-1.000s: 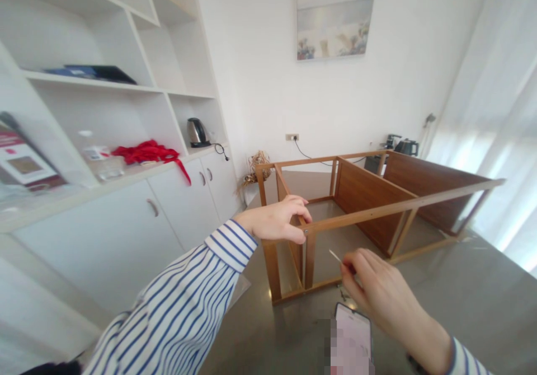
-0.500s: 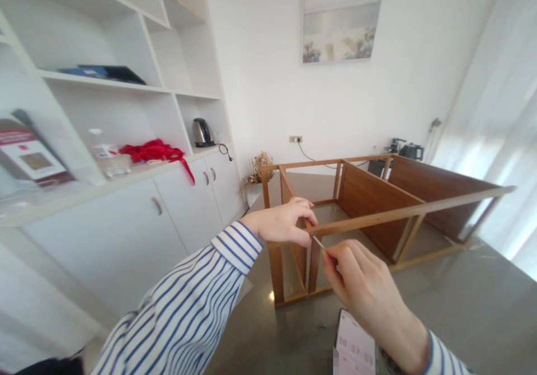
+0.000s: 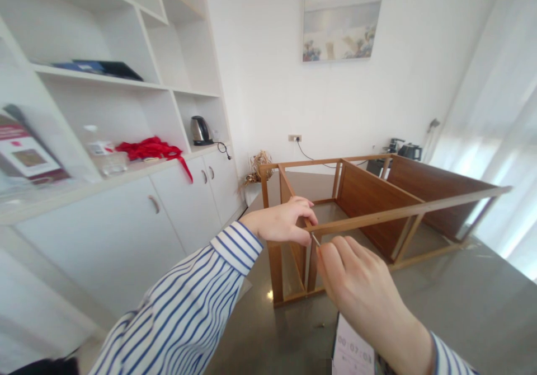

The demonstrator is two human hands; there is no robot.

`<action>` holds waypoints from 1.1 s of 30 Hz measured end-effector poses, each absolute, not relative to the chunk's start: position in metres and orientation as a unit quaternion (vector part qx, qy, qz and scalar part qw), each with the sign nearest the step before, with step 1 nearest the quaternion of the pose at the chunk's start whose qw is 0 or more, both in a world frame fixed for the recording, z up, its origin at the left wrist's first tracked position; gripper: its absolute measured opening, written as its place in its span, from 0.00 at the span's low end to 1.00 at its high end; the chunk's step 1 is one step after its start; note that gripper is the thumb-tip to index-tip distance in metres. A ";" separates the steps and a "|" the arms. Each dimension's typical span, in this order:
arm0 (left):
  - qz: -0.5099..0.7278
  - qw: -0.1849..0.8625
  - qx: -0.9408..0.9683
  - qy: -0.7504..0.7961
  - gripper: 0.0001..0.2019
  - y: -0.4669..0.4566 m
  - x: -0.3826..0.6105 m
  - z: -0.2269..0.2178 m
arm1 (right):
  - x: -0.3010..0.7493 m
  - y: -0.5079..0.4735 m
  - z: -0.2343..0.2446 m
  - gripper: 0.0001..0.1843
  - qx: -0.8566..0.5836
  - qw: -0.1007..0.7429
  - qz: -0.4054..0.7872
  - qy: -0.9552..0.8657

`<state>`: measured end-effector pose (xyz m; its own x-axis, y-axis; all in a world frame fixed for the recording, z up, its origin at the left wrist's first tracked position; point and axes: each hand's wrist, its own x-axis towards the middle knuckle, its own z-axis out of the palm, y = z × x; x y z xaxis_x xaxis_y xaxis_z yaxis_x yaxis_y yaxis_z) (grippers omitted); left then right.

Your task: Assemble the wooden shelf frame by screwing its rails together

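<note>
A brown wooden frame (image 3: pixel 375 216) with panels set in it lies on the grey surface. At its near left corner, my left hand (image 3: pixel 283 222) is closed around the wood, thumb in front and fingers over the top. My right hand (image 3: pixel 361 282) is closed on a thin metal tool (image 3: pixel 315 239) that looks like a hex key. Its tip meets the corner joint beside my left thumb. My fingers hide the rest of the tool.
A phone (image 3: pixel 353 346) showing a timer lies under my right forearm. White cabinets (image 3: pixel 104 224) line the left, with a kettle (image 3: pixel 200 130), red cloth (image 3: pixel 149 148) and a plastic bottle (image 3: pixel 100 150) on their shelf. Another kettle (image 3: pixel 410 151) stands beyond the frame.
My right hand has turned and shifted slightly left, so less of the tool shows. My left hand stays on the frame's corner.
</note>
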<state>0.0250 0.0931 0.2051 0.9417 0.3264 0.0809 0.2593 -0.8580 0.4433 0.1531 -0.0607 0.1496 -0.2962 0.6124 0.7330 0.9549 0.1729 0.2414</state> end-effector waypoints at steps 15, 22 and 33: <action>0.086 0.218 0.961 0.150 0.14 0.094 0.025 0.203 | 0.127 -0.044 0.129 0.19 -0.460 0.678 0.448 -0.358; 0.090 0.224 0.959 0.147 0.14 0.094 0.025 0.203 | 0.143 -0.051 0.127 0.15 -0.589 0.559 0.156 -0.562; 0.092 0.224 0.959 0.149 0.14 0.093 0.025 0.204 | 0.146 -0.053 0.133 0.23 -0.623 0.439 0.041 -0.646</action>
